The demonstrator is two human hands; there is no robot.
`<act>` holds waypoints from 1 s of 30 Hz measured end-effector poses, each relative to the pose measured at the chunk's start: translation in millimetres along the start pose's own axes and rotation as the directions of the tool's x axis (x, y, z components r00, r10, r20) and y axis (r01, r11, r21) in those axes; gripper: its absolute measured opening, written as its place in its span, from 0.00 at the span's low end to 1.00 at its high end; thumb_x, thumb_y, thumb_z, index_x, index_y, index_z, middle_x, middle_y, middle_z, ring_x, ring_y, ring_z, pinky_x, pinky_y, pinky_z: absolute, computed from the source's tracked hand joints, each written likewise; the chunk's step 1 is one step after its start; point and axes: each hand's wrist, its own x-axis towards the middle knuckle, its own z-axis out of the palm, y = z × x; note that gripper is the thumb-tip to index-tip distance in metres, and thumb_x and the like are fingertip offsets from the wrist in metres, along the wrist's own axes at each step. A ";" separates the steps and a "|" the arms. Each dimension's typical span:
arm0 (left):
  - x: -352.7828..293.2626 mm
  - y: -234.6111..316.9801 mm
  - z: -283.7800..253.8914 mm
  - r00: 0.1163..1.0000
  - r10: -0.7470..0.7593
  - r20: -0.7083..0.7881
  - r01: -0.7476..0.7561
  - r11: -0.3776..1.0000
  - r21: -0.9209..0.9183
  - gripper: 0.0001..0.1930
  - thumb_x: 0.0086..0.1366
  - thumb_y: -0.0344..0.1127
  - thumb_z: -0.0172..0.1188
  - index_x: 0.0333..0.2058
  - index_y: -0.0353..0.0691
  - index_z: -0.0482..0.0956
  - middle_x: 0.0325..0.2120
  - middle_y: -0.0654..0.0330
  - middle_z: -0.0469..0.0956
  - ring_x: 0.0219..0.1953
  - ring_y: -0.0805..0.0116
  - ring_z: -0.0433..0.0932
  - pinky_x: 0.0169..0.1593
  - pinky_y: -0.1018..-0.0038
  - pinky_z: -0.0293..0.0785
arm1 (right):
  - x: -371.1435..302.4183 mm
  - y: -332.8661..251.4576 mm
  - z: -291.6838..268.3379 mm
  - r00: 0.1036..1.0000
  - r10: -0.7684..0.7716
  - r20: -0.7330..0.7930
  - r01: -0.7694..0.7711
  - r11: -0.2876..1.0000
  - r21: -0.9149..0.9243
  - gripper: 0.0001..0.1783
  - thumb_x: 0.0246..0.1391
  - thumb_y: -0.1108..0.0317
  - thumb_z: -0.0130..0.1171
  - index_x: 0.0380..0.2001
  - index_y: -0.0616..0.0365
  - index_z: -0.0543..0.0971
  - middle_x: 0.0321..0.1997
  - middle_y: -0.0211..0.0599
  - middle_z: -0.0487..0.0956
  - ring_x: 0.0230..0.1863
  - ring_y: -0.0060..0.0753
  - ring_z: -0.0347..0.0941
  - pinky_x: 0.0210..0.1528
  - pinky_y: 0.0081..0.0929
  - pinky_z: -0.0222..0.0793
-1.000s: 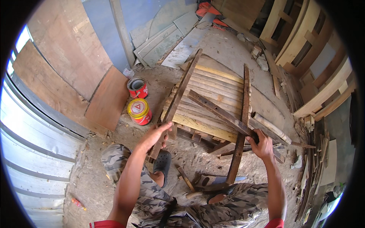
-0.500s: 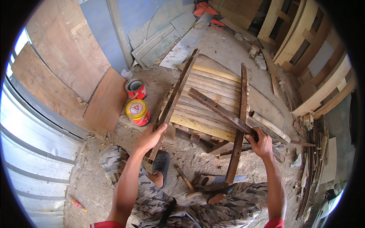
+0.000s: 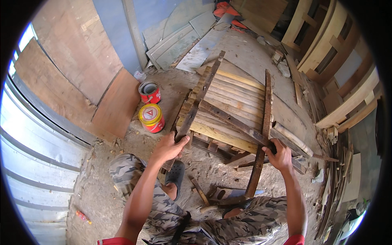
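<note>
My left hand [image 3: 169, 148] is closed around the lower part of a dark wooden strip [image 3: 196, 105], which slants up and away across the left side of a slatted wooden platform [image 3: 234, 96]. A second dark strip [image 3: 232, 120] runs diagonally over the slats, its upper left end at the left strip. My right hand [image 3: 281, 154] grips this diagonal strip near where it crosses a third dark strip [image 3: 261, 159] on the right. That third strip's lower end comes down near my right knee. Whether the strips are fastened together I cannot tell.
Two red paint cans [image 3: 151, 119] stand left of the platform, the nearer with a yellow-rimmed lid. On the ground by my feet lie a hammer [image 3: 199, 191] and a handsaw [image 3: 234, 192]. A bamboo pole [image 3: 292, 139] and scrap wood [image 3: 337, 188] lie right.
The left strip has shifted right with my left hand, meeting the diagonal strip's upper end, where a gap was before. My right hand keeps its grip. The view has turned slightly.
</note>
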 end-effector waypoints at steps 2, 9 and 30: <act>0.1 -3.1 0.2 0.998 0.035 0.055 -0.025 0.986 -0.162 0.25 0.69 0.51 0.62 0.52 0.35 0.71 0.29 0.60 0.80 0.23 0.72 0.78 0.27 0.75 0.78 | 4.0 -7.3 2.8 1.000 -0.003 0.014 0.003 1.000 0.003 0.25 0.52 0.54 0.71 0.45 0.63 0.80 0.36 0.48 0.83 0.36 0.55 0.81 0.38 0.42 0.76; -5.5 15.4 0.0 0.981 0.023 0.194 0.074 0.876 -0.476 0.17 0.72 0.46 0.60 0.45 0.37 0.73 0.29 0.61 0.75 0.30 0.73 0.76 0.25 0.72 0.76 | 9.3 -18.9 0.3 0.999 -0.025 0.028 0.025 1.000 -0.006 0.24 0.51 0.55 0.71 0.43 0.63 0.81 0.39 0.46 0.82 0.39 0.53 0.80 0.40 0.41 0.77; 7.8 0.5 0.6 0.987 0.098 0.129 -0.032 0.897 -0.440 0.19 0.68 0.44 0.65 0.50 0.36 0.75 0.37 0.61 0.79 0.33 0.74 0.78 0.27 0.75 0.79 | 13.2 -28.5 6.0 0.996 -0.061 0.060 0.061 0.998 -0.005 0.25 0.51 0.56 0.72 0.48 0.59 0.80 0.43 0.43 0.78 0.44 0.52 0.78 0.43 0.42 0.75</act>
